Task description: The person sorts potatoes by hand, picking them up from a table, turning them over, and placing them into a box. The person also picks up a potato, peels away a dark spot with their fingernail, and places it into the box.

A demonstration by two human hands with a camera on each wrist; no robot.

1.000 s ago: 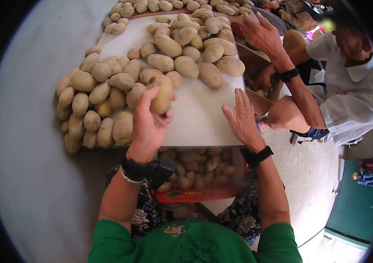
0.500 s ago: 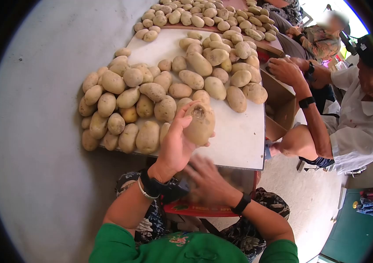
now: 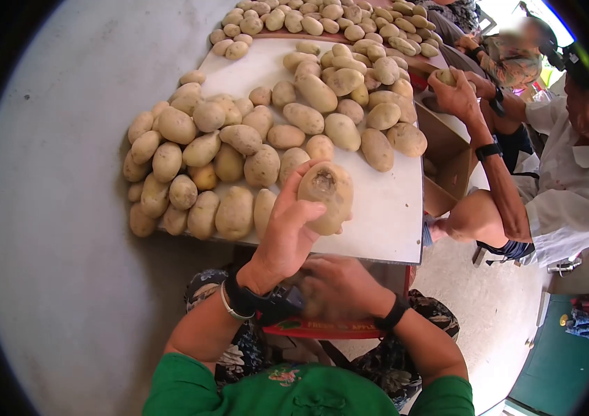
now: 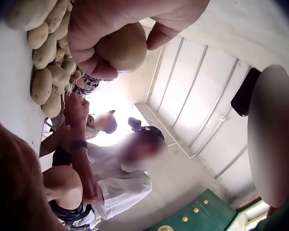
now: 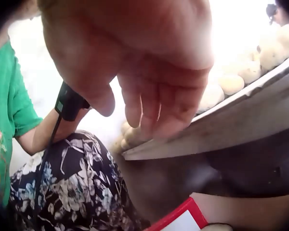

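Hands apart: left hand point(image 3: 287, 232) grips a potato point(image 3: 327, 197) over the white table point(image 3: 386, 216), long axis upright, scar facing up; right hand point(image 3: 339, 284) hangs relaxed below.

The large oval tan potato point(image 3: 327, 197) sits in the fingers point(image 3: 299, 183) of the left hand point(image 3: 284, 236) above the flat white worktop point(image 3: 386, 208), near its front edge, with the heap of smaller tan potatoes point(image 3: 201, 149) left of and beyond them.

We note bright daylight in head view; fisheye bends edges, black vignette around; right hand point(image 3: 339, 284) motion-blurred, shaded below board point(image 3: 384, 215); we see left wrist view backlit, glare mid-frame; right wrist view overexposed top right, near hand soft.
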